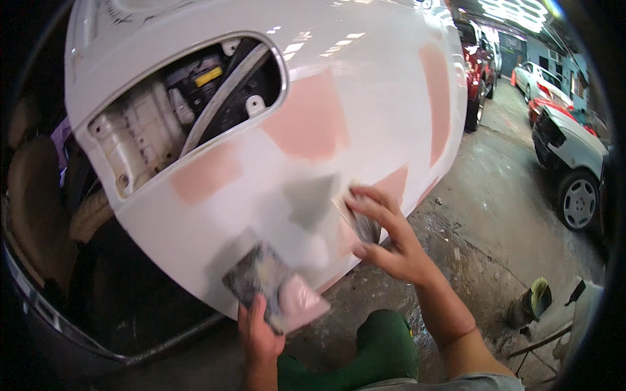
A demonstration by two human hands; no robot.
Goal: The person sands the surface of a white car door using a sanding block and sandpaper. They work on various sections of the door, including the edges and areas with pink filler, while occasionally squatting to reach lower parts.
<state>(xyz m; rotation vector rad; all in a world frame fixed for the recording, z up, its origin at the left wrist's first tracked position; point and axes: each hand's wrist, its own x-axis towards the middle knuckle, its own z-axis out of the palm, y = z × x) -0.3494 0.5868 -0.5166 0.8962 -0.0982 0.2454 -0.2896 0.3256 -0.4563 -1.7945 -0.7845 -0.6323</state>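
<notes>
In my left hand (257, 332) is a dark, smeared mixing board (244, 280), thumb on its top face. A smooth mound of pink body filler (301, 296) sits at the board's right side and reaches its corner. My right hand (398, 244) grips a flat filler spreader (343, 203), blurred by motion, between thumb and fingers. The spreader is at the white car panel (385, 98), close to a pink patch (394, 184) near the lower edge; whether it touches is unclear. Larger pink patches (310, 120) lie below and beside the panel's opening.
The panel has a rounded opening (222, 91) with metal and dark parts inside. At left is the car's dark interior with a tan seat (32, 176). Wet concrete floor (482, 176) runs right, with a white car (570, 156), a red vehicle (479, 72) and a bucket (529, 303).
</notes>
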